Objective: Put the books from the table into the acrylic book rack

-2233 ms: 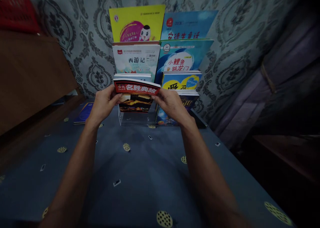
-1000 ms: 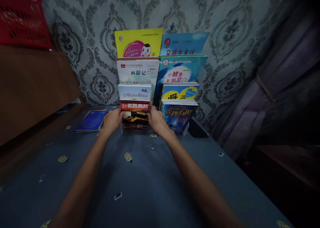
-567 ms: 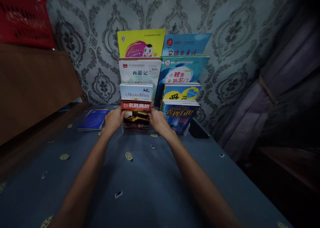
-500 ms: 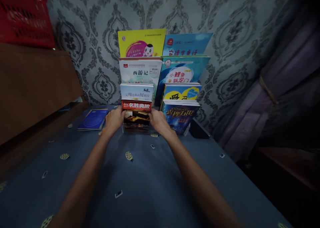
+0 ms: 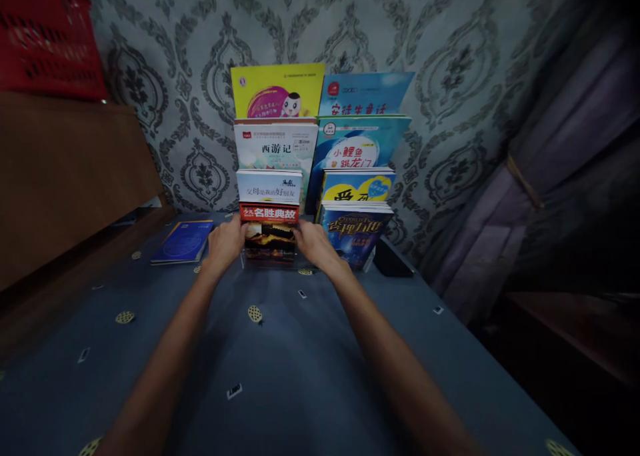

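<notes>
- The left hand clasps the left edge of the red-titled book; its grip is closed on the book.
- The right hand grasps the book's right edge.
- The book stands upright in the front left slot of the clear rack, on the blue surface.
- A blue book lies flat to the left.

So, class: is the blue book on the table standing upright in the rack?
No, the blue book lies flat on the table, left of the rack.

blue notebook flat beside red crate.
</notes>
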`<state>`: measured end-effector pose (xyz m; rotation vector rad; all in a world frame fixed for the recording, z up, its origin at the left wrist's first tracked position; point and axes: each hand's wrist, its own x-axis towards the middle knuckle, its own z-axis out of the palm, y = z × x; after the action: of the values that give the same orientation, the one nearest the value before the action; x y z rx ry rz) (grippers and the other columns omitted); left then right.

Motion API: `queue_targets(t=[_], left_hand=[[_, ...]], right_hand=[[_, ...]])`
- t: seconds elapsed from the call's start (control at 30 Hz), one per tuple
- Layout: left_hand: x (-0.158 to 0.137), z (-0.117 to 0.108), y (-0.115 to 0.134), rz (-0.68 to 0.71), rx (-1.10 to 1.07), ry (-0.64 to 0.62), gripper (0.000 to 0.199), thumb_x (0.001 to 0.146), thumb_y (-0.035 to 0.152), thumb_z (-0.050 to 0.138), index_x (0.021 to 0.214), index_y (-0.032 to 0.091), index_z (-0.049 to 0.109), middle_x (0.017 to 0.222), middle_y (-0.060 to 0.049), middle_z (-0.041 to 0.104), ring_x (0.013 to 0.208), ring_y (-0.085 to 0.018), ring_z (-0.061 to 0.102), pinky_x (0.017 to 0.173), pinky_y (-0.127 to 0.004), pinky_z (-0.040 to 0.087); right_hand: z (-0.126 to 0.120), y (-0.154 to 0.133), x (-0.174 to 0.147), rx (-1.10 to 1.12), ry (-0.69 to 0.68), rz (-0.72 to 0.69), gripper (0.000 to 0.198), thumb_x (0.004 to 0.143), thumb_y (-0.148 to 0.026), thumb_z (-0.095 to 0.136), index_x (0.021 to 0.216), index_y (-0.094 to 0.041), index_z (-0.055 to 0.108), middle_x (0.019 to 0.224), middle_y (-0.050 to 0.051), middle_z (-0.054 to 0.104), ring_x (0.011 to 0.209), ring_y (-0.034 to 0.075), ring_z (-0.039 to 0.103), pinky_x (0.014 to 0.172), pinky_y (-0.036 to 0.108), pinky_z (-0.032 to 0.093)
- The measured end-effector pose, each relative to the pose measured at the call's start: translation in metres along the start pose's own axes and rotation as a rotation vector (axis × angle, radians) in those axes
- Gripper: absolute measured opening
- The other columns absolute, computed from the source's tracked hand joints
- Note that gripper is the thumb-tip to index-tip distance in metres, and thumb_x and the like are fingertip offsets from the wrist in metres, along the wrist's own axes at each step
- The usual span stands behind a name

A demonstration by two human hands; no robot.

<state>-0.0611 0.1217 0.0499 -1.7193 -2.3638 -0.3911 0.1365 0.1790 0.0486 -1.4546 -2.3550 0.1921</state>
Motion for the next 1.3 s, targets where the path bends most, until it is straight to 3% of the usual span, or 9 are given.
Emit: queue_targets(t=[0.2,0.3,0.43,0.53,0.63,0.83,1.3], left_hand=[[0.002,0.003,-0.001,-0.005,0.001,-0.008,0.039,0.104,0.04,0.033,0.129,0.019,0.054,0.113,-0.016,0.074,0.108,-0.032,0.07,0.085,-0.037,0.052],[0.002,0.003,-0.002,-0.003,0.007,-0.007,0.039,0.104,0.04,0.033,0.128,0.019,0.055,0.112,-0.016,0.074,0.108,-0.031,0.071,0.084,-0.037,0.051],[0.002,0.003,-0.003,0.003,0.021,0.001,0.037,0.104,0.04,0.033,0.126,0.02,0.056,0.111,-0.015,0.074,0.107,-0.031,0.071,0.082,-0.035,0.051],[0.002,0.004,-0.003,0.009,0.023,0.005,0.038,0.104,0.041,0.032,0.126,0.02,0.056,0.109,-0.014,0.075,0.105,-0.031,0.072,0.08,-0.035,0.051],[0.002,0.005,-0.004,0.016,0.02,0.009,0.038,0.105,0.042,0.031,0.123,0.02,0.057,0.109,-0.014,0.075,0.105,-0.031,0.072,0.079,-0.035,0.051],[0.005,0.006,-0.007,0.02,0.007,-0.004,0.039,0.104,0.044,0.033,0.125,0.022,0.057,0.112,-0.014,0.075,0.106,-0.029,0.071,0.079,-0.033,0.049],[0.013,0.003,-0.027,0.103,-0.08,-0.037,0.032,0.101,0.044,0.042,0.102,0.021,0.064,0.101,-0.01,0.077,0.099,-0.025,0.071,0.073,-0.029,0.045]], right_hand=[[-0.014,-0.009,-0.012,-0.006,0.133,0.061,0.029,0.102,-0.028,0.047,0.121,-0.012,0.061,0.112,0.019,0.073,0.1,0.029,0.071,0.08,0.035,0.05],[-0.016,-0.018,-0.016,0.055,0.179,-0.012,0.025,0.101,-0.026,0.048,0.115,-0.015,0.065,0.112,0.015,0.074,0.099,0.026,0.07,0.081,0.032,0.049],[-0.004,-0.025,-0.014,0.201,0.089,-0.161,0.043,0.099,-0.023,0.051,0.142,-0.018,0.053,0.104,0.008,0.076,0.097,0.021,0.07,0.085,0.028,0.048],[0.007,-0.026,-0.012,0.225,0.026,-0.151,0.059,0.099,-0.023,0.051,0.156,-0.018,0.036,0.101,0.007,0.077,0.096,0.021,0.07,0.085,0.028,0.048],[0.012,-0.027,-0.012,0.229,0.022,-0.14,0.061,0.099,-0.023,0.048,0.158,-0.018,0.033,0.099,0.007,0.077,0.096,0.022,0.07,0.086,0.029,0.048],[0.012,-0.025,-0.012,0.252,0.025,-0.151,0.06,0.099,-0.023,0.048,0.157,-0.019,0.034,0.097,0.006,0.077,0.088,0.02,0.071,0.084,0.028,0.049],[0.01,-0.029,-0.013,0.286,0.023,-0.182,0.051,0.099,-0.02,0.049,0.15,-0.016,0.045,0.094,0.006,0.077,0.081,0.019,0.071,0.083,0.028,0.051]])
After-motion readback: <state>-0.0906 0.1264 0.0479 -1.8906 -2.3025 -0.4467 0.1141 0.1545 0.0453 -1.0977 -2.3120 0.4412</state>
